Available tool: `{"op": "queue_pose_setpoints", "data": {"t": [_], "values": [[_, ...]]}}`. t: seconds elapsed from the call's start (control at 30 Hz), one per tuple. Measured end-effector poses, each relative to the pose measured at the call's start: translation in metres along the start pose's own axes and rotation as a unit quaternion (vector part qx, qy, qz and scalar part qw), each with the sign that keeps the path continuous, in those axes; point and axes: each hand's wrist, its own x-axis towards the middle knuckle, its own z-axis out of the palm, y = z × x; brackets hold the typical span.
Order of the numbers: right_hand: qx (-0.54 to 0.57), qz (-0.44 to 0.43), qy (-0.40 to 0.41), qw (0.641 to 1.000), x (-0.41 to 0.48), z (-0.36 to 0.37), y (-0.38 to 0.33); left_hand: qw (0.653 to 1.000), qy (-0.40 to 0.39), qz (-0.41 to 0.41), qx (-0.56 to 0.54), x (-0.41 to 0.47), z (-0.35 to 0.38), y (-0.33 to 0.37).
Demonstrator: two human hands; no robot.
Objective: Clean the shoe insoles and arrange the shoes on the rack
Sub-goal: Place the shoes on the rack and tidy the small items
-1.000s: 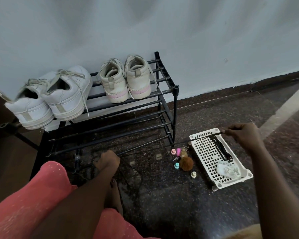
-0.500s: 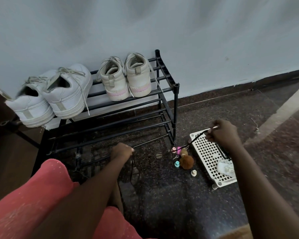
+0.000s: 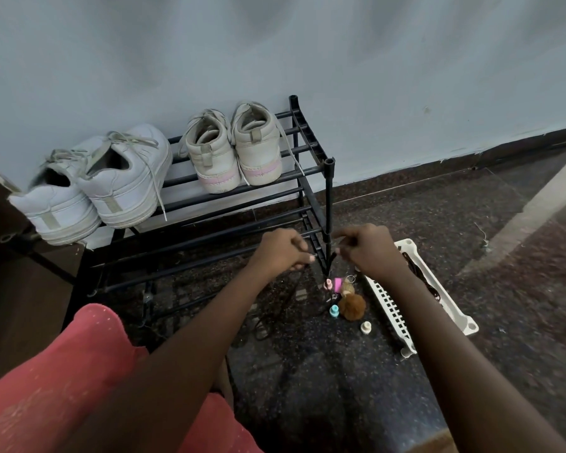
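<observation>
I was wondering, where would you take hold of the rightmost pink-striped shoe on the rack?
By the heel collar, from the front, I'd say: the rightmost shoe sits heel-out atop the rack, opening upward, so fingers can hook inside, thumb on the heel tab.

Home entryway: shoe rack (image 3: 229, 204) against painted wall (image 3: 275, 53), polished stone floor (image 3: 471, 250).

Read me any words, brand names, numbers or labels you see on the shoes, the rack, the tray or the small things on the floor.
None can be read in this view.
White sneakers: grey heel tabs, no lettering visible.
Beige sneakers: heel tabs and pink stripe, no lettering visible.
Pink tag on the floor: too small to read.
White tray: no label visible.
</observation>
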Motion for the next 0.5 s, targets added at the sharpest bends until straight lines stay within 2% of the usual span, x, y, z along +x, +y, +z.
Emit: {"op": "queue_pose_setpoints", "data": {"t": [0.07,0.23,0.37,0.43,0.5], "values": [[0.026,0.024,-0.034,0.999,0.000,0.002,-0.005,0.997,-0.025,0.025,-0.068,-0.004,0.002,0.013],[0.109,0.069,-0.044,0.991,-0.002,0.003,-0.008,0.982,-0.051,0.067,-0.171,-0.010,0.005,0.025],[0.239,0.102,-0.042,0.965,-0.001,-0.003,-0.004,0.929,-0.113,0.041,-0.349,-0.011,0.007,0.022],[0.258,0.109,-0.038,0.959,0.000,-0.006,-0.001,0.925,-0.143,0.059,-0.346,-0.010,0.006,0.021],[0.256,0.117,-0.042,0.959,0.000,-0.007,0.002,0.946,-0.127,0.086,-0.286,-0.010,0.009,0.021]]}}
